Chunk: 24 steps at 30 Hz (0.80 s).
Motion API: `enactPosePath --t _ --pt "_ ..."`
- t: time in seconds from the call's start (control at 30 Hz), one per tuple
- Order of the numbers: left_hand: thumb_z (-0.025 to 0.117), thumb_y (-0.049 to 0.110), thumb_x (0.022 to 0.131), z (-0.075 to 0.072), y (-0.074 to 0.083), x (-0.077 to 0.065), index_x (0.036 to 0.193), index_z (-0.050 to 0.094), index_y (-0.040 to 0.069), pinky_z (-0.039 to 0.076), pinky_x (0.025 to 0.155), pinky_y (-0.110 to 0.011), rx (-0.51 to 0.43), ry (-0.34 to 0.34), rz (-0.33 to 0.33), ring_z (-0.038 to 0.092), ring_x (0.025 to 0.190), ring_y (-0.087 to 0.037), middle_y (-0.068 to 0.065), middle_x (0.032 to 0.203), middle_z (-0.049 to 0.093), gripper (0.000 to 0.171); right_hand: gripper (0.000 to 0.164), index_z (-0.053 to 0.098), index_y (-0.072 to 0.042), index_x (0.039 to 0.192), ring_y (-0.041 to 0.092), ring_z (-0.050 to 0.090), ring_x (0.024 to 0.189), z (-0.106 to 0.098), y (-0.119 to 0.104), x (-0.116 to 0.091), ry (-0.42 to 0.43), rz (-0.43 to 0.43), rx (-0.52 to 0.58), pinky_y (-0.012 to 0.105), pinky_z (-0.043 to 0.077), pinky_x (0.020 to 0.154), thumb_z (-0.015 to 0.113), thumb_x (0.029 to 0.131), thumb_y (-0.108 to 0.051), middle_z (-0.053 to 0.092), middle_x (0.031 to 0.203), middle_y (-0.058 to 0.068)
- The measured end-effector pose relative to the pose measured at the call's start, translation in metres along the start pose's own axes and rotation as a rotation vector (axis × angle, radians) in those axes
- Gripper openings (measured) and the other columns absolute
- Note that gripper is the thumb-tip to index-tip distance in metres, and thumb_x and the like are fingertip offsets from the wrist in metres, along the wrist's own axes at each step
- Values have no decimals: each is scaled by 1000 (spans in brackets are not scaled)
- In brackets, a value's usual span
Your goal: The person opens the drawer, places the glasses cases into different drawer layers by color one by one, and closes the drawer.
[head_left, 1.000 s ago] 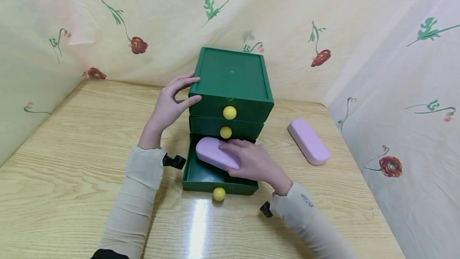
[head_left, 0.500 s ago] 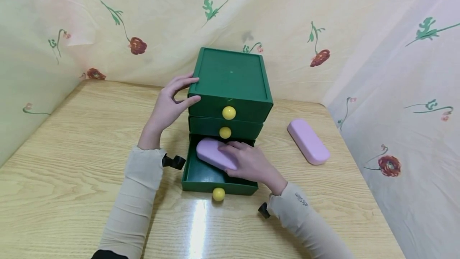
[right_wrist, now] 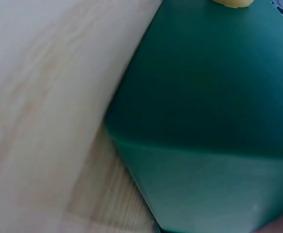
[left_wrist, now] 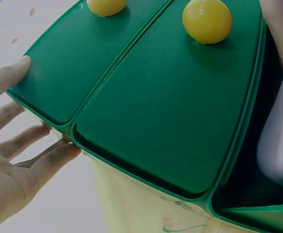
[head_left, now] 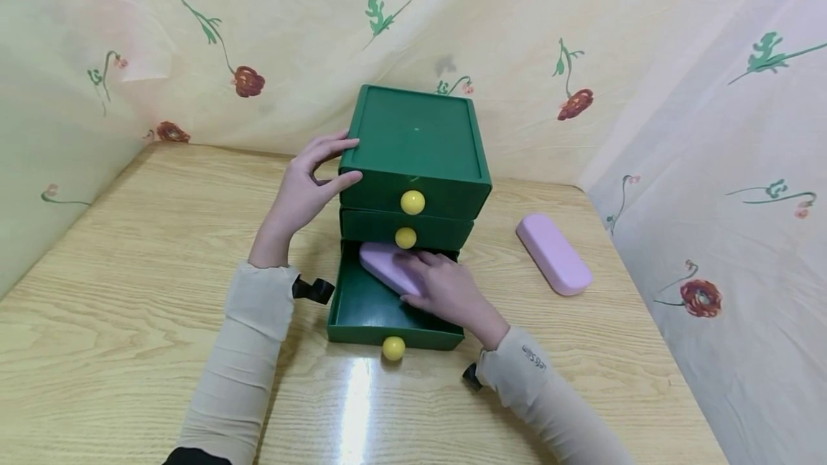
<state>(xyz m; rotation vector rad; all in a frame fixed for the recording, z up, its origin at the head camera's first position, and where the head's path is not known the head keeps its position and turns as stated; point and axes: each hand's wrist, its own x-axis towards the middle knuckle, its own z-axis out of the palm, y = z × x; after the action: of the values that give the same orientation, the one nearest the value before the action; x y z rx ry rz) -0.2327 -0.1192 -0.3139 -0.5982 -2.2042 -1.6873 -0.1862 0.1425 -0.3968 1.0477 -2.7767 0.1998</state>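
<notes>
A green chest of small drawers (head_left: 416,128) with yellow round knobs stands at the table's back. Its bottom drawer (head_left: 362,307) is pulled out, while the upper two are closed. Inside that drawer lies a lilac oblong case (head_left: 384,262), tilted, its far end under the middle drawer. My right hand (head_left: 449,289) holds the case, fingers over its top and thumb at the near side. My left hand (head_left: 304,189) rests on the chest's left side, its thumb (left_wrist: 15,73) at the front edge and its fingers spread along the side wall. The right wrist view shows the drawer's outside.
A second lilac case (head_left: 554,255) lies on the wooden table (head_left: 161,271) to the right of the chest. Behind the table and along its sides hangs a flower-printed cloth (head_left: 291,20).
My right hand and the lilac case have moved deeper into the bottom drawer, and more of the case is under the middle drawer. The left hand stays in place.
</notes>
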Motion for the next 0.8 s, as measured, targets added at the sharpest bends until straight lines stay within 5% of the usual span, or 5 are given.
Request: enactPosePath --t 0.37,0.8 --pt "68 17 91 0 0 0 134 59 11 38 113 -42 1 3 0 40 139 -17 -2 149 45 44 44 65 -12 114 25 65 88 2 1 4 46 31 -57 42 58 71 76 82 -40 70 107 11" --pt "68 17 91 0 -1 1 134 59 12 40 112 -42 -2 -1 -3 41 138 -17 -1 150 45 44 44 66 -11 114 22 66 86 1 3 7 36 37 -73 40 59 70 74 84 -42 71 102 10"
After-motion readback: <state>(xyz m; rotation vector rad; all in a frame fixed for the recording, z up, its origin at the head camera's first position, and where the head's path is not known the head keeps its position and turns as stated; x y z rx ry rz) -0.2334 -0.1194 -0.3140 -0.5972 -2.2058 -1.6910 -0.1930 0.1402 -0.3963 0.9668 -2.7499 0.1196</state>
